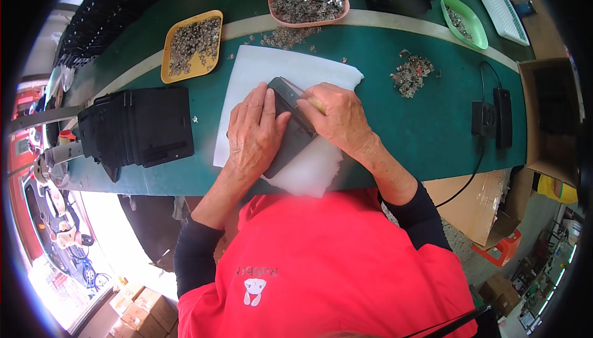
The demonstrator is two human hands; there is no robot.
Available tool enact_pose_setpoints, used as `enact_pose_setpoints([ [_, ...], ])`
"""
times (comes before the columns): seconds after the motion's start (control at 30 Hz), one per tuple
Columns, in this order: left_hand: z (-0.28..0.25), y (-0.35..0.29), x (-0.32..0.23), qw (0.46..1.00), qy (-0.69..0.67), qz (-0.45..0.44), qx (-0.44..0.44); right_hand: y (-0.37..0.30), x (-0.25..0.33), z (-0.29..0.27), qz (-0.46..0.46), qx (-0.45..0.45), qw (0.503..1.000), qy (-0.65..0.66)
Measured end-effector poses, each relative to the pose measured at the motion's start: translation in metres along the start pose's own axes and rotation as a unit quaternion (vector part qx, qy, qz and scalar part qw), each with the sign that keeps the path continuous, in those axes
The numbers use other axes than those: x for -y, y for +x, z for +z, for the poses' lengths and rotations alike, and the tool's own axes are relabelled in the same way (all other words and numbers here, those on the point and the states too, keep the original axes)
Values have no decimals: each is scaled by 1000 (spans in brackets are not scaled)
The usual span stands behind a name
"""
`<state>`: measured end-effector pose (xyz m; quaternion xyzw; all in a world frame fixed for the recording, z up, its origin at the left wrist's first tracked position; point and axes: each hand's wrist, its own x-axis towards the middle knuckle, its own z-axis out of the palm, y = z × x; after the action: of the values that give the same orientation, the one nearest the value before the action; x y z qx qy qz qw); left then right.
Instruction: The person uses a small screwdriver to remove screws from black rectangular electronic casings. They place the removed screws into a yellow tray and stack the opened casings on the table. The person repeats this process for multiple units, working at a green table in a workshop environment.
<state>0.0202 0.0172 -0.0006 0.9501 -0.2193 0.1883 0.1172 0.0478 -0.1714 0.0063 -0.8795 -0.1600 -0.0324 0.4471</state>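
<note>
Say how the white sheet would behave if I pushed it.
The white sheet looks thin and soft, so it's probably light and floppy. Its ragged lower edge suggests it may tear fairly easily. Pushed now, it would likely drag or wrinkle, since the dark panel and left hand weigh on it.

a case (pixel 289 156) lies on a foam sheet (pixel 247 69) on the table (pixel 377 134), with the left hand (pixel 254 129) on it and the right hand (pixel 338 114) at its right side; a pile of panels (pixel 145 128) is left of the sheet; a heap of bits (pixel 412 77) is to the right, with a power block (pixel 485 119) farther right. behind the sheet, from left to right, come the left tray (pixel 199 67), the middle tray (pixel 302 25) and the right tray (pixel 475 24), all with bits in them; loose bits (pixel 284 38) lie just before the middle one.
</note>
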Motion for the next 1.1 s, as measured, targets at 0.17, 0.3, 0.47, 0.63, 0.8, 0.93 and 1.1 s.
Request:
enact_pose_setpoints([
  [0.17, 1, 0, -2, 1000, -4, -8, -15, 0, 1, 1, 2, -5, 1000, -5],
  [0.3, -11, 9, -9, 1000, 15, -13, 9, -2, -1, 3, -5, -16, 1000, -6],
  [0.47, -11, 11, 4, 996, -69, -42, -25, -1, -1, 2, -5, -9, 1000, -3],
  [0.63, -9, 27, 9, 982, -144, -119, -34, -2, -1, 2, 3, -4, 1000, 13],
  [0.8, -12, 40, 8, 979, -131, -149, 47, -3, -2, 1, 1, 1, 1000, 14],
  [0.93, -11, 44, 16, 982, -137, -114, 70, -2, -1, -1, -6, -5, 1000, 19],
  [1.1, -11, 45, 5, 989, -76, -111, 67, -2, -3, -1, -12, -1, 1000, 25],
])
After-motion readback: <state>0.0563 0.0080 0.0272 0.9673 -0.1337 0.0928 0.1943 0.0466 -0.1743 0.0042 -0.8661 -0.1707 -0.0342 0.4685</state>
